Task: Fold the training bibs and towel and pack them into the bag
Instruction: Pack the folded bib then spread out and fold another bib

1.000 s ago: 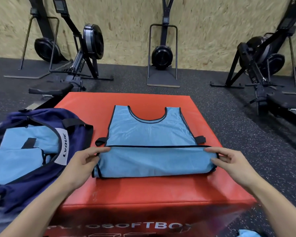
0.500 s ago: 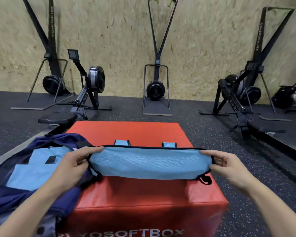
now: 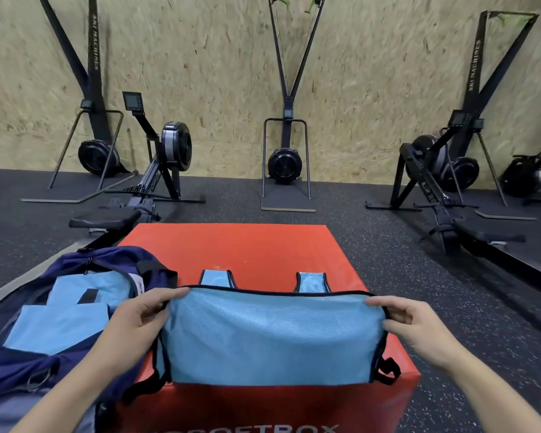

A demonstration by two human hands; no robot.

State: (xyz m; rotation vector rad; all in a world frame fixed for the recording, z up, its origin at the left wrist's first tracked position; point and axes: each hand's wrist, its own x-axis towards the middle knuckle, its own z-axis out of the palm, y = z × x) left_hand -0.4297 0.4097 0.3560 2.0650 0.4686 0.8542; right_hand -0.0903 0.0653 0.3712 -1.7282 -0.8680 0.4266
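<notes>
bib [image 3: 272, 335] crosswise, straps away, hands [image 3: 138, 320] pinching ends

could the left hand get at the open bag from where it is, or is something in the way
Probably yes. The left hand sits right beside the navy bag, whose opening faces up with folded blue bibs inside. Nothing lies between them, but its grip is pinching the bib corner.

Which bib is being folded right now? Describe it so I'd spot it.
Find the red box mid-floor. The bib is the light blue cloth over its near edge, pinched by the left hand and right hand. Other blue pieces lie in the navy bag.
</notes>
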